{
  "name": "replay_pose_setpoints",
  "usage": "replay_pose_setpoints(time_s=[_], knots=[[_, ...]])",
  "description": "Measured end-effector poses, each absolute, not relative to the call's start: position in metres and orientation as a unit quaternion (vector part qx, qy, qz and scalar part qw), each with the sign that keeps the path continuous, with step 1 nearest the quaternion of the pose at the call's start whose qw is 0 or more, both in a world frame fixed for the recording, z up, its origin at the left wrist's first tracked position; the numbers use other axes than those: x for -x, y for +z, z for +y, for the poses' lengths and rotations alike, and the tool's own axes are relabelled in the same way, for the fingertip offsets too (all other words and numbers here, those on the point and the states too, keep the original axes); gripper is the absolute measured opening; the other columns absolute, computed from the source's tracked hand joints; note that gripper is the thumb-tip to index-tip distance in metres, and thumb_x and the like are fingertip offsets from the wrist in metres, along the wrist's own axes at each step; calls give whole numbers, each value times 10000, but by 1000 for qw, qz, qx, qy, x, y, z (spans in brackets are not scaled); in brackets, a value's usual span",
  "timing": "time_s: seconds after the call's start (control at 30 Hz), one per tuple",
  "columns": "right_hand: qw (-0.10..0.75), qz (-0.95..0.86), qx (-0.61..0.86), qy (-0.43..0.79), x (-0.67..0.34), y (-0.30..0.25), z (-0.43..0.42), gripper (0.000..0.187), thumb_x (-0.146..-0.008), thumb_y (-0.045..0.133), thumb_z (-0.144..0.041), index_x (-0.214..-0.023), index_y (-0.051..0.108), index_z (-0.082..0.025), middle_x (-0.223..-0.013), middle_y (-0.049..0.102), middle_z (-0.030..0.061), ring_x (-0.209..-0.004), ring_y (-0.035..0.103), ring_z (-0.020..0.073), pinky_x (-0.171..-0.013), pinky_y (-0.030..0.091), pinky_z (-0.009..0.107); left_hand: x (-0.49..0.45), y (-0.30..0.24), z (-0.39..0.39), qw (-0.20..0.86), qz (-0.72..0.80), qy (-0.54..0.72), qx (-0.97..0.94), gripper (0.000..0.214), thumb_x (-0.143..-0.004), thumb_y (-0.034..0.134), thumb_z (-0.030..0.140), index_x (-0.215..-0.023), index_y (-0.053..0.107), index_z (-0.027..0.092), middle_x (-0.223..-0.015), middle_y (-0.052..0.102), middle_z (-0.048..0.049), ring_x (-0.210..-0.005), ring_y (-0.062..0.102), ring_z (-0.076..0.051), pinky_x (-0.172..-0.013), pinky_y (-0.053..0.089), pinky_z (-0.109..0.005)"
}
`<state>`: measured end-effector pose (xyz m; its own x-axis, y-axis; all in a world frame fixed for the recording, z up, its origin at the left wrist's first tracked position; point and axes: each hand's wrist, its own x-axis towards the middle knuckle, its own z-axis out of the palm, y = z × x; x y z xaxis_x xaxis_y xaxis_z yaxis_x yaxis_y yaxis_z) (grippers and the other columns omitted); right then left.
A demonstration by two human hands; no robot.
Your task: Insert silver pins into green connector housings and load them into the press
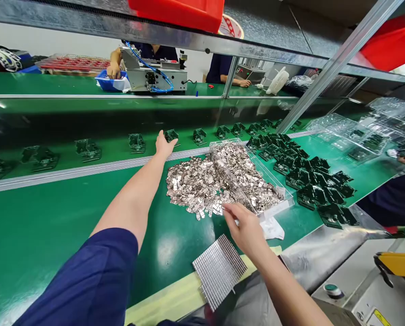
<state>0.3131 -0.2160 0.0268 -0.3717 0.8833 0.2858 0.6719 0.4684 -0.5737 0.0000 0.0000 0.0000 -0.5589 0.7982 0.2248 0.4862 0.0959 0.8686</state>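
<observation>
On the green belt (116,154), a dark part (171,135) is being straddled by the left hand (164,146), thumb and fingers apart; whether gripped, cannot tell. Beside the metal pieces (195,183), the right hand (247,227) is being held, fingertips bunched; anything pinched, cannot tell.

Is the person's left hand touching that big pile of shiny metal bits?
Apart. The head view shows metal strip and green tabletop between the left hand and the pile of metal bits.

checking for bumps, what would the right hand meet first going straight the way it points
The right hand would likely meet the loose metal pieces first, at the pile's near edge; depth is unclear, so it may be touching some.
</observation>
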Motion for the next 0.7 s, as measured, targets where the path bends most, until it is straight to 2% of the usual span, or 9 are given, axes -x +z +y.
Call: replay_pose_setpoints(time_s=[0.13, 0.23, 0.3, 0.37, 0.43, 0.5, 0.57, 0.7], knots=[[150, -832, 508, 167, -287, 24, -189, 226, -914, 542, -191, -1098, 672, -190, -975, 668, 81, -826, 659, 219, -746, 498, 311, 13, -6, -51, 108, 697, 514, -488, 687, -798, 701, 309, -1388, 380, 166, -1430, 405, -173, -1333, 443, -260, -1078, 413, -353], [66, -842, 514, 147, -279, 20, -184, 179, -894, 603, -209, -1052, 684, -189, -996, 653, 79, -872, 657, 229, -753, 476, 292, 47, -11, -101, 14, 713, 492, -499, 666, -771, 715, 309, -1348, 413, 170, -1417, 406, -156, -1349, 416, -256, -1111, 381, -367], [42, -845, 515, 137, -275, 19, -181, 140, -898, 596, -204, -1002, 686, -179, -978, 645, 80, -854, 654, 220, -742, 465, 282, 72, -12, -120, -6, 755, 451, -475, 835, -704, 769, 321, -1400, 345, 140, -1463, 355, -185, -1388, 364, -296, -1142, 342, -414], [31, -848, 513, 128, -273, 21, -179, 121, -907, 568, -182, -940, 682, -162, -938, 640, 88, -815, 648, 216, -725, 459, 282, 93, -12, -122, 31, 792, 401, -459, 1047, -636, 817, 354, -1472, 227, 136, -1539, 258, -201, -1430, 297, -334, -1166, 303, -455], [23, -853, 508, 120, -272, 24, -178, 130, -904, 549, -153, -888, 677, -147, -909, 636, 103, -785, 643, 221, -711, 456, 289, 105, -11, -110, 76, 808, 354, -464, 1170, -597, 838, 407, -1509, 149, 155, -1583, 196, -195, -1448, 257, -365, -1169, 288, -493], [20, -859, 499, 116, -273, 26, -177, 137, -889, 545, -120, -862, 677, -142, -898, 637, 114, -787, 642, 226, -717, 457, 290, 112, -9, -93, 100, 816, 319, -471, 1210, -576, 844, 457, -1518, 143, 165, -1575, 240, -200, -1439, 268, -396, -1158, 284, -537], [26, -863, 492, 113, -274, 26, -177, 146, -871, 546, -93, -862, 682, -143, -899, 643, 118, -802, 641, 227, -736, 462, 288, 114, -8, -78, 120, 822, 304, -466, 1198, -561, 851, 471, -1511, 188, 168, -1519, 356, -217, -1400, 332, -426, -1132, 295, -578], [73, -850, 511, 108, -282, 19, -179, 230, -866, 480, -57, -947, 683, -127, -918, 645, 119, -805, 633, 220, -756, 478, 301, 116, -8, -68, 140, 810, 330, -463, 996, -582, 855, 384, -1431, 366, 204, -1371, 547, -162, -1312, 461, -407, -1111, 330, -571]])
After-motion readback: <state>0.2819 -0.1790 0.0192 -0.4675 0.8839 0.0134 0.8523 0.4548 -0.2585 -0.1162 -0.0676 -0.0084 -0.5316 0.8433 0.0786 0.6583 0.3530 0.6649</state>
